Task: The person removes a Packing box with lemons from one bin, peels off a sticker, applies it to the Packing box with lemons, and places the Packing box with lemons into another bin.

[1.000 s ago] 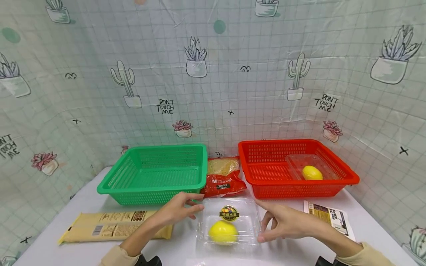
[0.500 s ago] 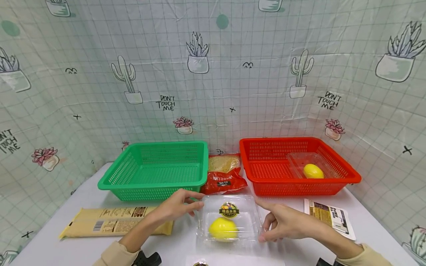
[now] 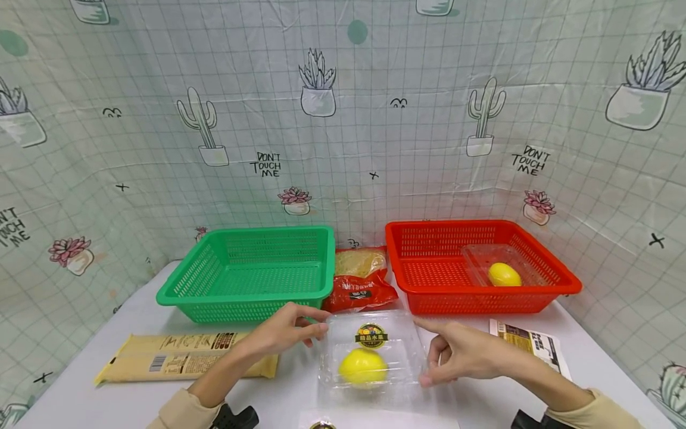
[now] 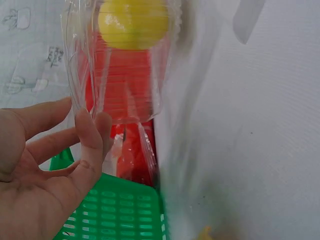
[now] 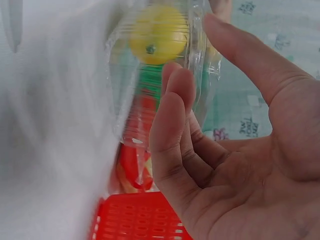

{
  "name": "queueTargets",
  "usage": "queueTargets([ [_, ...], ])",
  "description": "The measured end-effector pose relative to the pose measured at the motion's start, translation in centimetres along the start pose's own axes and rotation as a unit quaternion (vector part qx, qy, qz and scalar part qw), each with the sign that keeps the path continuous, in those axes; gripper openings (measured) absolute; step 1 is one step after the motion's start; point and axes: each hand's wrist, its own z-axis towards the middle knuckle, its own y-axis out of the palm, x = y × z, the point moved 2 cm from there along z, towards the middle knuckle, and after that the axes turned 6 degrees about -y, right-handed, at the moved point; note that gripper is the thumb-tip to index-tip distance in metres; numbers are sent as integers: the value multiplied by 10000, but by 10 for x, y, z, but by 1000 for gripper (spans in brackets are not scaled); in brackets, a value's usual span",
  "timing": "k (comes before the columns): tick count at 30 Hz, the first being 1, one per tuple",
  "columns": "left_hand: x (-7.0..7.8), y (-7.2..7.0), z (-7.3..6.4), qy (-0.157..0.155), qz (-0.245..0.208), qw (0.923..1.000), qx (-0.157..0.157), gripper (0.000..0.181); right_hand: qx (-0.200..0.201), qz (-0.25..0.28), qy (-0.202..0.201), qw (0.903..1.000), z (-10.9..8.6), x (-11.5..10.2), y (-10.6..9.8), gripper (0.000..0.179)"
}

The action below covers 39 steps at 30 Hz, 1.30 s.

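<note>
A clear plastic fruit box [image 3: 396, 357] with a dark label on its lid holds a yellow lemon [image 3: 363, 367]. My left hand [image 3: 286, 329] is at the box's left side, thumb and fingertips pinching its rim in the left wrist view. On the opposite side my right hand [image 3: 463, 354] holds the box between thumb and curled fingers; the right wrist view shows the thumb [image 5: 235, 42] at the rim. Behind the box lies a red bag [image 3: 359, 295] with a pale yellow block showing through it.
A green basket [image 3: 246, 301] stands back left. The red basket [image 3: 482, 302] at back right contains another clear box with a lemon [image 3: 504, 274]. A long tan package [image 3: 177, 357] lies left, a white-and-brown packet [image 3: 536, 348] right. Another label [image 3: 323, 425] shows at the bottom edge.
The box has shifted slightly rightward with both hands staying at its sides. The head view has tilted down and then up a little; the baskets and packages stay in place.
</note>
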Motion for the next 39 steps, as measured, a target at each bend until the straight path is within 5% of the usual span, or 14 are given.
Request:
queueTargets([
  [16, 21, -20, -8, 56, 30, 10000, 30, 41, 268, -260, 178, 9991, -2, -23, -27, 89],
  [26, 26, -34, -9, 73, 69, 9998, 196, 40, 369, -400, -51, 9985, 6, -31, -36, 78],
  [39, 25, -57, -12, -125, -522, 9961, 700, 44, 916, -693, -407, 9926, 31, -33, -50, 62],
])
